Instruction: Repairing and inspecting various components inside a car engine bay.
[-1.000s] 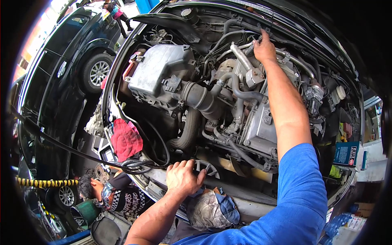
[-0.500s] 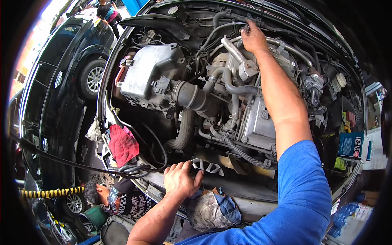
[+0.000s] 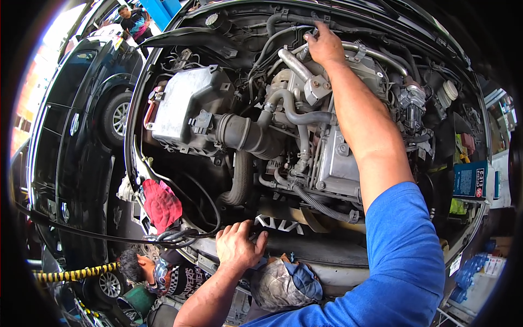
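At the back of an open engine bay, my right hand (image 3: 327,46) is closed, thumb and fingers bent in beside a black corrugated hose (image 3: 294,18). What lies between its fingertips is hidden. Under my right forearm are the metal engine cover (image 3: 339,163) and a curved rubber hose (image 3: 294,110). My left hand (image 3: 239,245) is curled over the front crossbar (image 3: 210,246) of the bay, thumb apart from the fingers, fingertips out of sight. Close by it lie a dirty grey-and-blue rag (image 3: 286,283) and the fan (image 3: 280,223).
To the left are a silver air box (image 3: 188,103), a red cloth (image 3: 160,206) and a black cable loop (image 3: 180,234). A person (image 3: 158,272) crouches at the lower left beside a dark car (image 3: 71,136); another (image 3: 135,22) stands far back. A teal box (image 3: 471,181) sits at the right.
The view has shifted slightly, so the engine bay sits further left. Both hands keep nearly the same places on the car. The person far back now faces this way more.
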Available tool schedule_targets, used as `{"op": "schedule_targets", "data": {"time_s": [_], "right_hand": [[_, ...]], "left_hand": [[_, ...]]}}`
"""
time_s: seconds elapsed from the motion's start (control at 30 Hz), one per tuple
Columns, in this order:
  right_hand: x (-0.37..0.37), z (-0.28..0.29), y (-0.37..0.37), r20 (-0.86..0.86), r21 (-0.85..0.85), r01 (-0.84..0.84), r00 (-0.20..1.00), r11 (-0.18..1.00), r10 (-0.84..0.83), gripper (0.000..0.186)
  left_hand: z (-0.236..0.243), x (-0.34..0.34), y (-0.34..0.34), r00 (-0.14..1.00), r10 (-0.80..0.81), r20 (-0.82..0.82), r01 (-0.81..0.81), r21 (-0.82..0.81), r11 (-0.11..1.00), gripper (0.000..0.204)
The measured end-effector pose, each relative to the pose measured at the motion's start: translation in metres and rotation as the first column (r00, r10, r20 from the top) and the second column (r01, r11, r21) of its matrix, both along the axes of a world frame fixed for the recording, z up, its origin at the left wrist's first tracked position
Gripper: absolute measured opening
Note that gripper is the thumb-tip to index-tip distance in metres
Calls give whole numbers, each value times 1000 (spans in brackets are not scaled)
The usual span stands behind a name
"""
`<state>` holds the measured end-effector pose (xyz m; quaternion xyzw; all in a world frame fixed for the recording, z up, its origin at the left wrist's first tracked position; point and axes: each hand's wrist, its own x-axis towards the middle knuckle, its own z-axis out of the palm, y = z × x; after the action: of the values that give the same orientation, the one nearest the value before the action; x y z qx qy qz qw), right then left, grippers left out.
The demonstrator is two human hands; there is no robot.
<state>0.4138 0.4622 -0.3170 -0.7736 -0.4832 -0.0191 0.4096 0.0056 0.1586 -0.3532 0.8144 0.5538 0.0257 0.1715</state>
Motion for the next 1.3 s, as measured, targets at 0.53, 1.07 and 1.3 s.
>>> {"op": "schedule_targets", "data": {"time_s": [0.53,1.07,1.3], "right_hand": [[-3,-2,3,-25,-6,28,999,1000,-28,59],[10,-19,17,125,37,29,992,999,-34,57],[36,-23,18,128,36,-77,989,996,71,56]], "left_hand": [[-1,-1,1,999,9,-33,-10,-14,1000,48],[-2,-5,-2,1000,10,-16,-10,11,1000,48],[-6,-3,0,1000,-15,8,15,41,999,47]]}}
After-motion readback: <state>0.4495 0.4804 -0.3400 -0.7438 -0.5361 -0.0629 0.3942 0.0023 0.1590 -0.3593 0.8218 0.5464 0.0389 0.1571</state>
